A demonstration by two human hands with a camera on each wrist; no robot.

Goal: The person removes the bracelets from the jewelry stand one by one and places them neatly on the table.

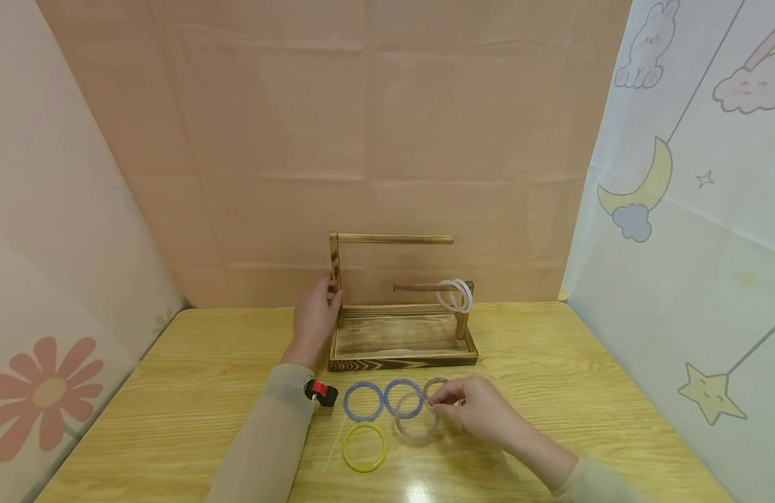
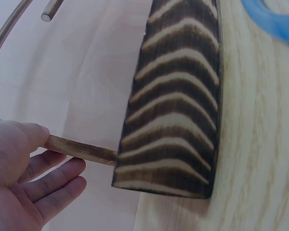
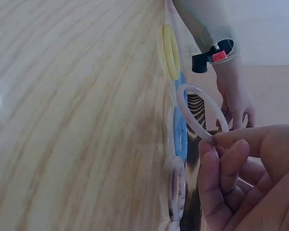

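In the head view my left hand (image 1: 313,318) holds the tall upright post (image 1: 334,258) at the left end of a wooden bangle rack (image 1: 403,363). The left wrist view shows the thumb on one side of that post and the fingers loosely curled on the other. My right hand (image 1: 482,412) pinches a pale translucent bangle (image 1: 415,439) between thumb and fingertips, tilted up in front of the rack. Two blue bangles (image 1: 364,419) and a yellow bangle (image 1: 365,469) lie on the table to its left. A brownish bangle (image 1: 435,381) is partly hidden behind the right hand.
White bangles (image 1: 466,297) hang on the rack's short lower bar (image 1: 415,287), near its right post. The long upper bar (image 1: 394,239) holds no bangles and ends free at the right. A peach backdrop (image 1: 362,140) stands close behind the rack, with printed panels on both sides.
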